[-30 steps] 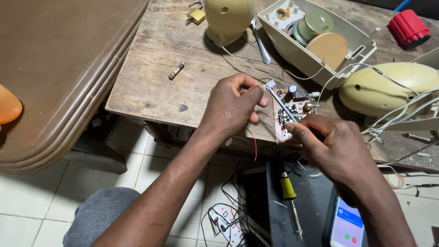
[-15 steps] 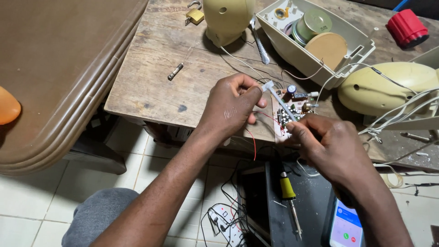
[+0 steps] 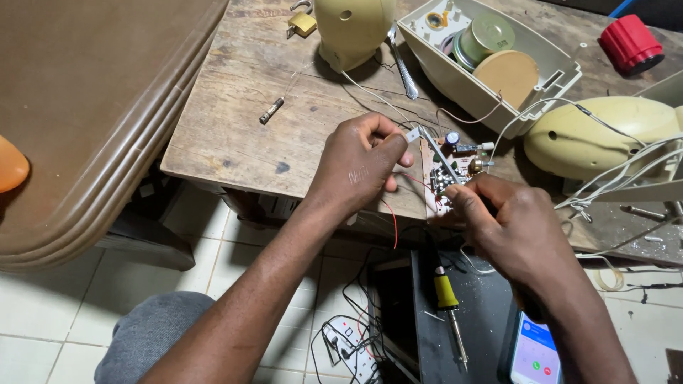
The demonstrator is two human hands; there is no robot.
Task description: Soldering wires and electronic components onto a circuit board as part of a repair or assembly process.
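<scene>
Two hands: both bare, meeting over the front edge of the wooden tabletop [image 3: 235, 128], toward its right half.
Left hand [image 3: 356, 167]: fingers closed in a pinch on a small white part [image 3: 413, 134] at the upper end of the circuit board.
Right hand [image 3: 512, 227]: fingers curled shut around the lower edge of the circuit board, which they hold from the right side.
Circuit board [image 3: 447, 174]: small, brownish, studded with components, held between the two hands just above the tabletop's front edge, tilted with its long side running away from the person.
Red wire [image 3: 391, 217]: hangs from the board down past the front edge.
Open casing [image 3: 491, 89]: cream plastic shell near the back edge, holding a round speaker [image 3: 487, 35] and a tan disc [image 3: 506, 71].
Cream covers: one rounded shell [image 3: 590, 139] at the right edge, another [image 3: 353, 28] standing at the back edge.
White wires [image 3: 626, 171]: run from the right shell across the tabletop's right side.
Padlock [image 3: 302, 23]: brass, at the back edge, left of the standing shell.
Red cap [image 3: 629, 41]: at the far right corner.
Soldering iron [image 3: 447, 306]: yellow handle, lying on a dark surface below the front edge.
Phone [image 3: 533, 352]: screen lit, beside the right forearm.
Brown table [image 3: 92, 107]: a separate piece, left of the tabletop.
</scene>
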